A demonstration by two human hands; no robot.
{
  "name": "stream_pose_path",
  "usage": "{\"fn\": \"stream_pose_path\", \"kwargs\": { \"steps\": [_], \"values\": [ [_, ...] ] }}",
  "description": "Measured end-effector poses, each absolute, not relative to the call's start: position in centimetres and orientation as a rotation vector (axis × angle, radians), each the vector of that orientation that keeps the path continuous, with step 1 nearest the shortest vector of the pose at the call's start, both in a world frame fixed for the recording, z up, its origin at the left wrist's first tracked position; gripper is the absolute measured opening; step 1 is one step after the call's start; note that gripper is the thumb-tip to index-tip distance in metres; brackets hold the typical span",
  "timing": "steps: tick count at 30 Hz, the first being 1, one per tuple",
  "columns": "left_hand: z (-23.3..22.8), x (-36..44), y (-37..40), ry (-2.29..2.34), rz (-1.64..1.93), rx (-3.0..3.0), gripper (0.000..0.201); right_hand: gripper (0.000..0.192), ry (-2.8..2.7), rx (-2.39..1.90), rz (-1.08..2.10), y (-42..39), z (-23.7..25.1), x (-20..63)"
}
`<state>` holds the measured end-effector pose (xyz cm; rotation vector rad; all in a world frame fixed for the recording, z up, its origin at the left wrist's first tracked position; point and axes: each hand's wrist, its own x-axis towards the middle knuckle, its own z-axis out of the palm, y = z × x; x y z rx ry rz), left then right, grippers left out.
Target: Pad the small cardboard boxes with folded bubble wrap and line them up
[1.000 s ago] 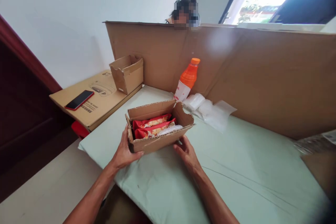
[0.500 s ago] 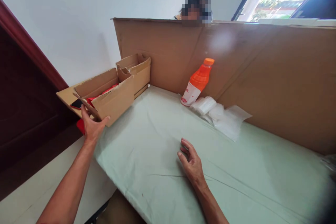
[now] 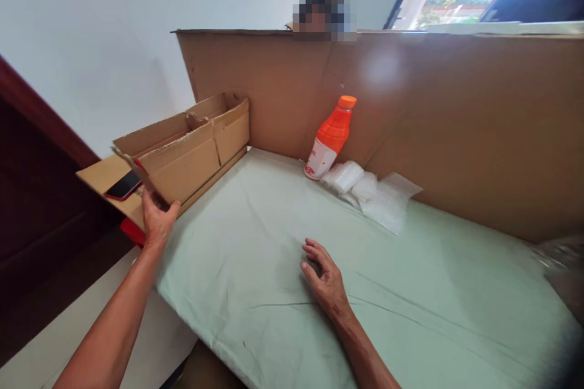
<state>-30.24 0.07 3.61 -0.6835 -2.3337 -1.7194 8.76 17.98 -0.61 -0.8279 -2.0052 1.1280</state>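
Note:
At the left end of the table, my left hand [image 3: 158, 217] grips the near end of a long open-topped cardboard box [image 3: 182, 161], thumb on its right side and fingers at the end wall. The box sits on a flat piece of cardboard [image 3: 101, 175], and a sliver of red shows inside it; the rest of its contents is hidden. Just left of my fingers lies a dark-screened phone [image 3: 124, 185] with a red edge. My right hand [image 3: 325, 276] hovers over or rests on the green cloth, fingers loosely curved and apart, with nothing in it.
An orange-capped bottle [image 3: 331, 138] leans against the tall cardboard panel [image 3: 456, 121] at the back. Clear plastic bags [image 3: 383, 200] lie beside it on the green tablecloth [image 3: 255, 243]. Something red [image 3: 132, 232] shows below the flat cardboard. Another person [image 3: 322, 3] is behind the panel.
The box under my left hand has been pushed back and lowered, now in line with the section behind it. More of the phone shows. My right hand has barely moved; the view shifted slightly.

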Motion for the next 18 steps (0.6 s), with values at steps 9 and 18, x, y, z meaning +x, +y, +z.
{"fn": "stream_pose_path", "kwargs": {
  "steps": [9, 18],
  "values": [
    [-3.2, -14.7, 0.8, -2.419, -1.173, -1.606, 0.050, 0.029, -2.153, -0.823, 0.915, 16.4, -0.2, 8.5],
    [-2.9, 0.6, 2.1, -1.941, -0.814, -2.229, 0.054, 0.040, -2.332, -0.841, 0.792, 15.2, -0.1, 10.8]
  ]
}}
